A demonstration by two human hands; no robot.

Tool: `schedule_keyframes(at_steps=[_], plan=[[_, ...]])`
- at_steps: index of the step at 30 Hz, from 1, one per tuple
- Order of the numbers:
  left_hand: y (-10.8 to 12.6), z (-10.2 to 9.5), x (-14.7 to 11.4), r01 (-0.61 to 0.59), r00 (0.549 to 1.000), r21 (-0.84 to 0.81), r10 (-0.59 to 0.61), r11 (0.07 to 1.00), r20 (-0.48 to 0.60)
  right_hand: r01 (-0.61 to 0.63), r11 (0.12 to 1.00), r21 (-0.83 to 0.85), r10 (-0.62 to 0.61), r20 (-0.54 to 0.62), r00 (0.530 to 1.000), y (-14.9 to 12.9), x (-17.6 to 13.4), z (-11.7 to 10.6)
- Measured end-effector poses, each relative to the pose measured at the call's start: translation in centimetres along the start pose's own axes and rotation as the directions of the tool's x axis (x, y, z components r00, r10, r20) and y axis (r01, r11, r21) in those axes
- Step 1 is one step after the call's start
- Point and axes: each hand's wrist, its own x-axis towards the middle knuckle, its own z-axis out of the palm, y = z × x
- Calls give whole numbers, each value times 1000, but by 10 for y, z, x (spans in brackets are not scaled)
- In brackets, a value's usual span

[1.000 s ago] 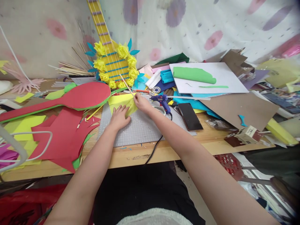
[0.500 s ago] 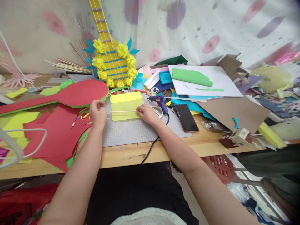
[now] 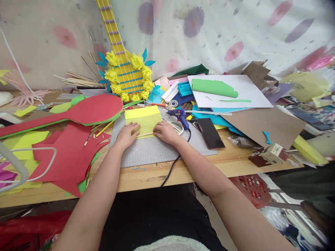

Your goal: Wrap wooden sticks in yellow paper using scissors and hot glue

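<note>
A sheet of yellow crepe paper lies on the grey cutting mat, with a brighter folded strip along its far edge. Across its near edge runs a thin pale stick. My left hand is at the stick's left end, fingertips pressing it and the paper. At the other end my right hand grips the stick between bent fingers, its thumb side down on the paper. Both hands hide the stick's ends. A purple glue gun lies just right of the paper.
A black phone lies right of the mat. Left is a red spoon-shaped cutout beside red paper scraps. Behind stands a yellow guitar model with paper flowers. The glue gun's cord hangs over the table edge.
My left hand has come down from beside the mat onto the paper and the stick. The stick has shifted towards me to the paper's near edge, with my right hand on it.
</note>
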Motion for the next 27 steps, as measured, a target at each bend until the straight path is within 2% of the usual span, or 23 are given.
schedule_keyframes(at_steps=[3, 8, 10, 12, 15, 19, 23, 27], plan=[[-4, -2, -1, 10, 996, 56, -15, 998, 87, -2, 999, -32, 2, 6, 1000, 0, 0, -1], [-13, -13, -2, 46, 993, 44, -51, 998, 104, 24, 999, -47, -22, 49, 999, 1, -1, -3], [-14, -15, -2, 57, 997, 69, -60, 996, 53, 31, 998, -47, -28, 56, 998, 0, -1, -3], [-9, -15, -2, 44, 998, 108, -39, 993, -48, 27, 999, -38, -24, 60, 998, 0, -1, -3], [5, -9, -2, -51, 987, 116, 68, 992, -147, 1, 999, -40, 0, 40, 999, 0, 0, -3], [23, 3, -4, -189, 981, 75, 193, 979, -36, -12, 999, -41, 13, 18, 1000, 0, 0, -3], [23, 7, -4, -163, 987, 54, 163, 985, 2, -8, 999, 35, 6, 52, 999, 5, -1, -4], [15, 6, -4, -129, 991, 46, 130, 991, -18, -83, 990, 118, 83, 3, 997, 14, -2, -6]])
